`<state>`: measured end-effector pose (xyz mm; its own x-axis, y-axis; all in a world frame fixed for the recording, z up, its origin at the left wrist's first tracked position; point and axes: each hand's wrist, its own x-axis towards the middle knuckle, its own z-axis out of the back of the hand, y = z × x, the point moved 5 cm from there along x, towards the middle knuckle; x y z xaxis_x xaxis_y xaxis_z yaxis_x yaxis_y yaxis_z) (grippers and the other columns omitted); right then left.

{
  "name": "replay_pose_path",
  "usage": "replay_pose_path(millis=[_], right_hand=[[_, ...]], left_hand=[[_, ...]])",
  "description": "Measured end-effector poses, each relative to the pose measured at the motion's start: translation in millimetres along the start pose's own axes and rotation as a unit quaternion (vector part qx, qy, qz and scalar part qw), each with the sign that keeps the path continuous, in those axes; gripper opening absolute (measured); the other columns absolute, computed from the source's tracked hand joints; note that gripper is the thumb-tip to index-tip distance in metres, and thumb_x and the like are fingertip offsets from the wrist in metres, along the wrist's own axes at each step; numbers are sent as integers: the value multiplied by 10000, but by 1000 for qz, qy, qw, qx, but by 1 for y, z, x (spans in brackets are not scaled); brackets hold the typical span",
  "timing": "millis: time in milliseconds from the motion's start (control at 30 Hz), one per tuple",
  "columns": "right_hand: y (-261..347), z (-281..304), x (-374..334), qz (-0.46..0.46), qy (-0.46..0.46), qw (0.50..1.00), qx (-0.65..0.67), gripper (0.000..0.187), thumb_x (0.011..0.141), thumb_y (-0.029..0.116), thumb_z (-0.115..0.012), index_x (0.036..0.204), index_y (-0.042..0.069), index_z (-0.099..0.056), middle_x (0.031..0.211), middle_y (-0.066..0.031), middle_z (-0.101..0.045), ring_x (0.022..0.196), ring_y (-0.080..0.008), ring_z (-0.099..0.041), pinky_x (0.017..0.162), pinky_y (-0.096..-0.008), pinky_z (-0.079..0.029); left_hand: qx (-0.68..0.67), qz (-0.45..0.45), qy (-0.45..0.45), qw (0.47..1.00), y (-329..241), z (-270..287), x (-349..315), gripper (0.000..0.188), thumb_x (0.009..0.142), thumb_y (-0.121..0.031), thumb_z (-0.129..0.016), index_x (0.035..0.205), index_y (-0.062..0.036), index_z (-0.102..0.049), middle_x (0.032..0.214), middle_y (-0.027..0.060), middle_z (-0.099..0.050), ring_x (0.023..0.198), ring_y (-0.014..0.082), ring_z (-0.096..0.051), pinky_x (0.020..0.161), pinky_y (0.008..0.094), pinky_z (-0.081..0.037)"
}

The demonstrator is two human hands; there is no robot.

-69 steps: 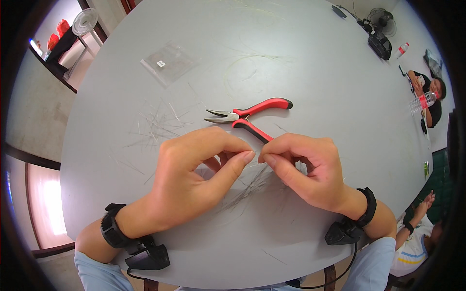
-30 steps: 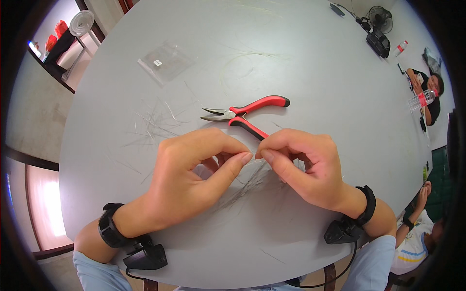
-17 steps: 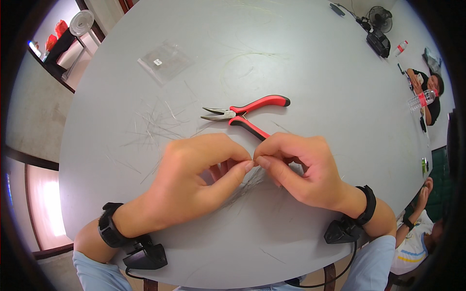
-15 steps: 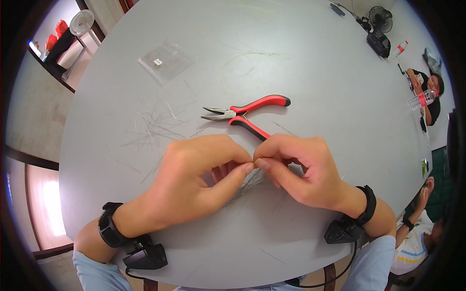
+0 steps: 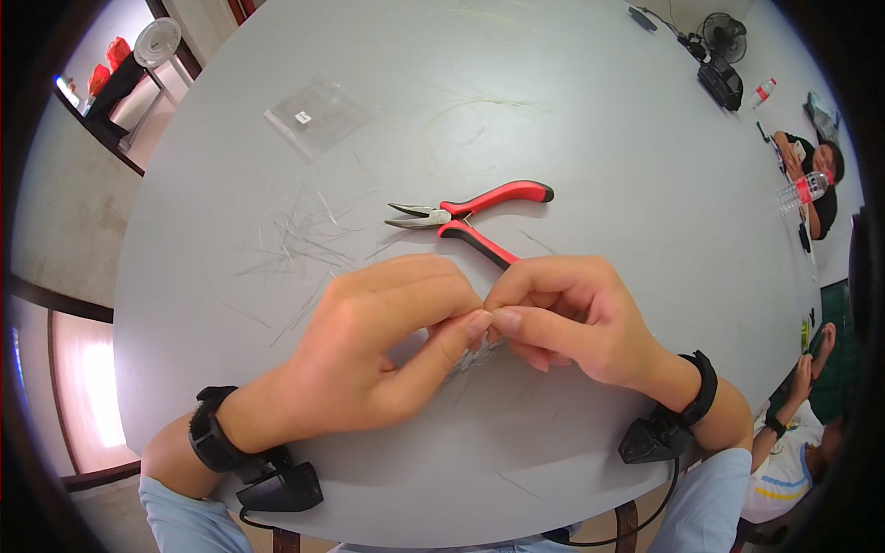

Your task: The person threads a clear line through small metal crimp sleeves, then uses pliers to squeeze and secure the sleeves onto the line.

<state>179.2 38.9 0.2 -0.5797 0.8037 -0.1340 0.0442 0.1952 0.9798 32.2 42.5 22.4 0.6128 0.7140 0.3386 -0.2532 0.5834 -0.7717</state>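
Note:
My left hand (image 5: 383, 346) and my right hand (image 5: 581, 318) meet over the near middle of the table, thumb and forefinger of each pinched tip to tip. Whatever they hold between them is too small to make out. Just under the fingertips, partly covered by my left hand, lies a bunch of thin silvery strands (image 5: 467, 359). Beyond my hands rest bent-nose pliers (image 5: 504, 194) with red and black handles, jaws apart and pointing left; my right hand hides the end of the nearer handle. Loose thin wire pieces (image 5: 300, 238) are scattered to the left.
A clear plastic bag (image 5: 323, 124) lies on the grey table (image 5: 627, 166) at the far left, with fine pale strands (image 5: 479, 101) near it. Black devices (image 5: 719, 83), a fan (image 5: 724, 37) and bottles (image 5: 802, 189) line the far right edge. Two people sit at the right.
My left hand has shifted slightly right and its fingers have closed up toward my right hand. The right hand's lower fingers have opened a little. The pliers have not moved.

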Motion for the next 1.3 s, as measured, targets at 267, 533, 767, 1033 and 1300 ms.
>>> replay_pose_path(millis=[267,533,767,1033,1300], right_hand=[[-4,2,1,-48,9,996,71,144,909,113,-521,846,11,-602,669,-3,-542,537,-40,-469,430,-189,-288],[-13,3,2,-113,88,951,275,124,896,109,-513,862,17,-590,590,-5,-499,433,-34,-318,394,-202,-217],[-17,-3,1,-159,103,935,301,118,898,112,-512,871,26,-587,580,-4,-482,419,-46,-293,396,-211,-212],[-11,-7,8,-122,129,949,262,150,904,144,-511,896,14,-587,604,-13,-504,430,-53,-328,402,-217,-233],[16,2,17,-8,-153,978,-139,121,904,136,-532,901,23,-575,714,-31,-605,478,-81,-441,450,-223,-342]], left_hand=[[-39,2,2,999,1,2,0,97,834,-7,-546,752,-2,-598,708,79,-618,654,201,-554,608,291,-432],[46,-130,-61,989,-17,5,3,247,695,19,-720,936,6,-670,781,77,-593,680,193,-576,578,278,-464],[51,-230,-66,970,-17,3,0,255,683,61,-712,930,7,-679,793,90,-607,586,186,-565,506,258,-443],[108,-162,-84,977,-22,10,2,141,723,63,-686,839,13,-625,758,89,-609,595,178,-581,507,250,-456],[-9,25,-106,994,6,28,-12,31,850,-7,-604,845,24,-610,732,67,-593,615,117,-585,555,222,-459]])
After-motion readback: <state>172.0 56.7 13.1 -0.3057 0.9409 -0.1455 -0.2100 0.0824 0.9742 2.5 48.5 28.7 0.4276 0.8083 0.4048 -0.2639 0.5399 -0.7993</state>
